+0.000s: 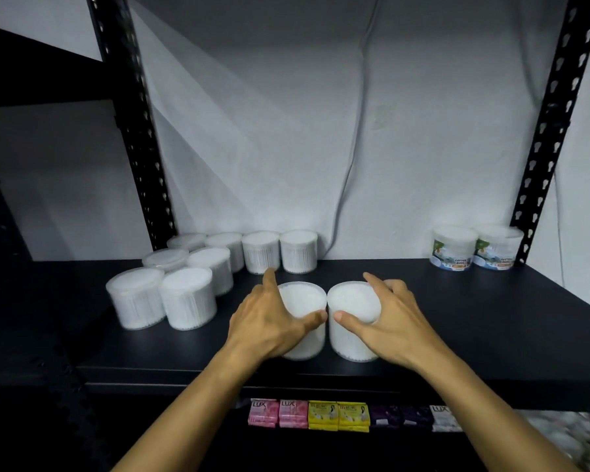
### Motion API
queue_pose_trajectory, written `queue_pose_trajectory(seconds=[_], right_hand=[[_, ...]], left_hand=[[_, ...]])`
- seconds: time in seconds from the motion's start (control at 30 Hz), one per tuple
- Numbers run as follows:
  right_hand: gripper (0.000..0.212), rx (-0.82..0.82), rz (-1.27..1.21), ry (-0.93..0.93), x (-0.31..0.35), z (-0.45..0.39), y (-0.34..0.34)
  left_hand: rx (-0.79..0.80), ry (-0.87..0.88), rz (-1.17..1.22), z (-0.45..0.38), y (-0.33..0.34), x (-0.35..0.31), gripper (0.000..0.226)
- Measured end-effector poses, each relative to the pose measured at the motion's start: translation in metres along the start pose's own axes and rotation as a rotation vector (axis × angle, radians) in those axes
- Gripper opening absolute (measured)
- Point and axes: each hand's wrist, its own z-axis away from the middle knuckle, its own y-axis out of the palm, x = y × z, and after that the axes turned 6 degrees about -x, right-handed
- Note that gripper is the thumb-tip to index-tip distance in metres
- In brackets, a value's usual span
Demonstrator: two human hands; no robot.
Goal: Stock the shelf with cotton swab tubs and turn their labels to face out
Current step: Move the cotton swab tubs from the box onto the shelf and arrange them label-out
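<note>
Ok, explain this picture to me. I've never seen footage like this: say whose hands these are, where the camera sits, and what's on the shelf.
There is no machine here. A person wears a camera on the head, looking forward and down, so you see their own two arms reaching out.

The left hand grips one tub of cotton swabs and the right hand grips another tub; both stand side by side near the front of a black shelf.

At back left stands a cluster of plain tubs. At back right two labelled tubs face out. Soap packs sit on the shelf below.
</note>
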Motion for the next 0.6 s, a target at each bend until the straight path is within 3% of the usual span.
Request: queue_pose_trajectory(seconds=[0.23, 0.37, 0.5, 0.6], right_hand=[[0.086, 0.101, -0.054, -0.033, -0.012, -0.011, -0.009], [0.078, 0.221, -0.109, -0.080, -0.019, -0.019, -0.020], [0.083, 0.337, -0.131, -0.087, -0.020, -0.026, -0.029], [0.086, 0.315, -0.131, -0.106, -0.019, -0.028, -0.034]], left_hand=[[0.167, 0.005, 0.234, -0.017, -0.003, 0.015, 0.121], [0.288, 0.064, 0.269, -0.028, -0.008, 0.021, 0.115], [0.415, 0.125, 0.260, -0.037, -0.014, 0.025, 0.119], [0.356, 0.121, 0.227, -0.037, -0.018, 0.021, 0.129]])
